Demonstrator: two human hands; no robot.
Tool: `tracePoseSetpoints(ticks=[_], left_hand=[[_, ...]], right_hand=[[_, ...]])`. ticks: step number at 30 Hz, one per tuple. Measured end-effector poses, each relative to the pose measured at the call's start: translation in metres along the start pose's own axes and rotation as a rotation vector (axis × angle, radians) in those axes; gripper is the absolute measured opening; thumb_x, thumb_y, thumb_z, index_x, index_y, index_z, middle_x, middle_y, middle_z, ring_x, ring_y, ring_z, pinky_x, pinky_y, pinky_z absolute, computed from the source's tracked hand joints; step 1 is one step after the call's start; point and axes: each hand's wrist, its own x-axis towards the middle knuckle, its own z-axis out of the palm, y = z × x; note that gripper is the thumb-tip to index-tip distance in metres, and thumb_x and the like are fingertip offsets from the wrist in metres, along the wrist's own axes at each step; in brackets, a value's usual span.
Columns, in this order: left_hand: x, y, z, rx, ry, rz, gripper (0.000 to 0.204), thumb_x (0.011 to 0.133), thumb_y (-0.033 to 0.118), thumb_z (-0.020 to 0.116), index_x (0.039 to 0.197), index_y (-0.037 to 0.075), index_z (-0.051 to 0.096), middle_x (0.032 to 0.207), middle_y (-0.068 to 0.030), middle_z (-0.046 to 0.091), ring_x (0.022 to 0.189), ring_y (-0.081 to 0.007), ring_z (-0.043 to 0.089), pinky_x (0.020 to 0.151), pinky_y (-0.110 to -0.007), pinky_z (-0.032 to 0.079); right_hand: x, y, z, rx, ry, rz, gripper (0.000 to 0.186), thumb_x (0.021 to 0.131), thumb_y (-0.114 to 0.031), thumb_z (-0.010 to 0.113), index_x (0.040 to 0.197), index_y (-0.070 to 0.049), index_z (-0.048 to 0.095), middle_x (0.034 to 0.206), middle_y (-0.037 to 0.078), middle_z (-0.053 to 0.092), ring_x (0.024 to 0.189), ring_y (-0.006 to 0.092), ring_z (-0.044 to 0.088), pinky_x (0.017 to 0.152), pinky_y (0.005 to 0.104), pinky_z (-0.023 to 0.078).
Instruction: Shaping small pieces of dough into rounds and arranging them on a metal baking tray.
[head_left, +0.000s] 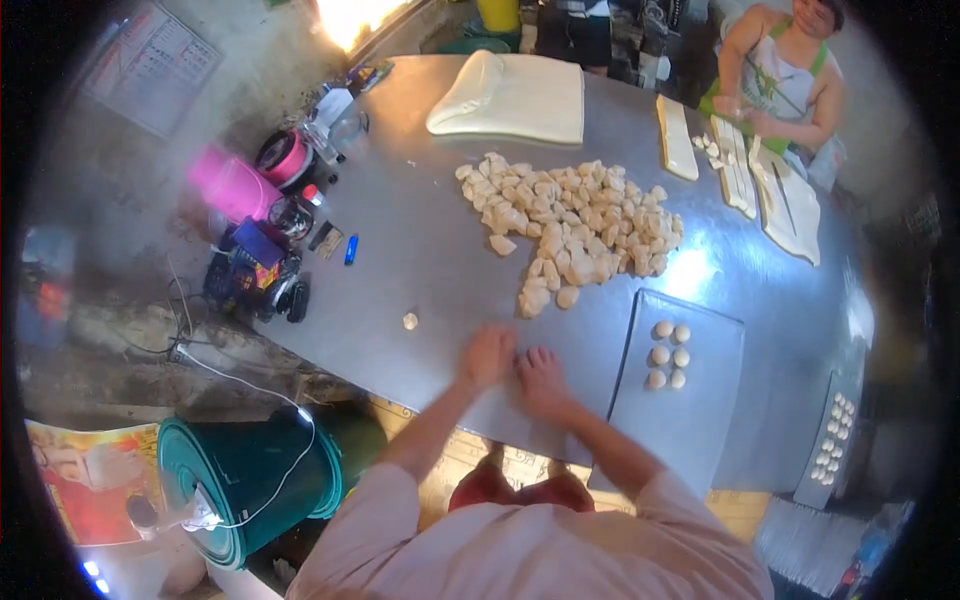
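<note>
Both my hands are low over the metal table, side by side near its front edge. My left hand (489,356) is smeared by motion and its fingers do not show clearly. My right hand (543,381) is cupped palm down on the tabletop, fingers curled together; whatever lies under it is hidden. Beyond them spreads a large heap of dough pieces (590,225). One small dough piece (410,321) lies alone to the left. On my right, a flat baking tray (680,440) carries several round dough balls (660,355) in two columns.
A large folded dough slab (520,100) lies at the back. At the far right a co-worker (790,75) handles dough strips (735,170). Pink tubs (235,185) and clutter line the left edge. A second tray (830,440) of dough balls sits right; a green bin (250,480) stands lower left.
</note>
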Motion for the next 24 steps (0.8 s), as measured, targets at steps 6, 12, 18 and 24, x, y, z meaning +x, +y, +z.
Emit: tracePoseSetpoints(ticks=[6, 12, 18, 24], left_hand=[[-0.045, -0.011, 0.013, -0.022, 0.333, -0.113, 0.027, 0.096, 0.021, 0.057, 0.119, 0.009, 0.066, 0.109, -0.0125, 0.071, 0.109, -0.0356, 0.064, 0.093, -0.051, 0.052], [-0.016, -0.008, 0.024, -0.027, 0.133, -0.041, 0.02, 0.093, 0.017, 0.059, 0.11, 0.01, 0.065, 0.104, -0.0121, 0.068, 0.102, -0.0312, 0.065, 0.089, -0.045, 0.053], [-0.057, -0.024, 0.023, -0.144, 0.305, -0.209, 0.017, 0.089, 0.019, 0.064, 0.103, 0.009, 0.063, 0.098, -0.0132, 0.067, 0.095, -0.0318, 0.064, 0.084, -0.046, 0.052], [-0.028, 0.006, 0.015, 0.005, 0.188, -0.013, 0.033, 0.094, 0.029, 0.066, 0.114, 0.002, 0.062, 0.108, -0.0211, 0.065, 0.106, -0.0404, 0.06, 0.095, -0.053, 0.046]], right_hand=[[-0.027, 0.001, -0.024, -0.141, 0.004, 0.131, 0.031, 0.086, -0.018, 0.06, 0.113, -0.003, 0.065, 0.114, 0.017, 0.063, 0.116, 0.0394, 0.057, 0.103, 0.0507, 0.043], [-0.003, -0.004, 0.005, 0.012, 0.12, -0.169, 0.028, 0.089, -0.017, 0.059, 0.114, -0.006, 0.066, 0.111, 0.016, 0.064, 0.112, 0.0388, 0.059, 0.099, 0.0496, 0.045], [-0.025, 0.008, -0.016, -0.069, -0.03, 0.241, 0.029, 0.087, -0.017, 0.06, 0.113, -0.006, 0.066, 0.107, 0.012, 0.064, 0.108, 0.0357, 0.06, 0.095, 0.048, 0.046], [-0.014, -0.016, 0.01, -0.099, 0.166, -0.23, 0.014, 0.092, -0.02, 0.062, 0.101, -0.01, 0.068, 0.102, 0.011, 0.062, 0.1, 0.0315, 0.06, 0.091, 0.0467, 0.047]])
